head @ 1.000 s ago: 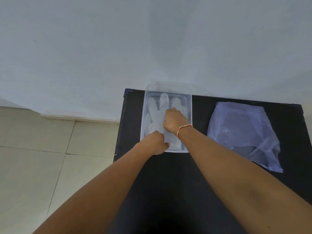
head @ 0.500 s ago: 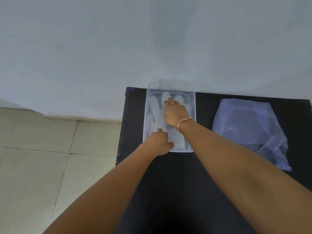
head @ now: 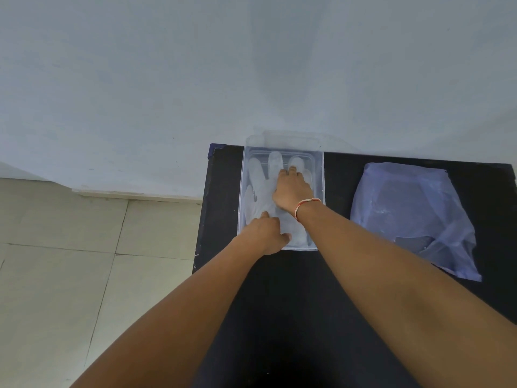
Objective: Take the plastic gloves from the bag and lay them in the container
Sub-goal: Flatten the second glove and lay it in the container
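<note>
Both hands are down in the clear plastic container (head: 321,175), pressing on the translucent plastic gloves (head: 261,189) that lie flat inside it. The right hand (head: 292,191) rests palm down across the middle of the gloves, its fingers stretched toward the far end and laid over the bases of the glove fingers; it grips nothing, only presses flat. A red and white thread bracelet (head: 306,206) circles that wrist. The left hand (head: 265,233) sits at the near end of the container, fingers loosely curled with the tips on the cuff part of the gloves and the thumb along the near rim; whether it pinches any plastic I cannot tell.

Glove fingers fan out toward the far wall of the container, showing past the right hand on its left and far sides. The container stands at the far left part of a black table (head: 293,317), close to the pale wall (head: 251,65). To the right, well apart from the container, a crumpled translucent bluish plastic bag (head: 414,214) lies flat on the table. Left of the table is a tiled floor (head: 70,261).
</note>
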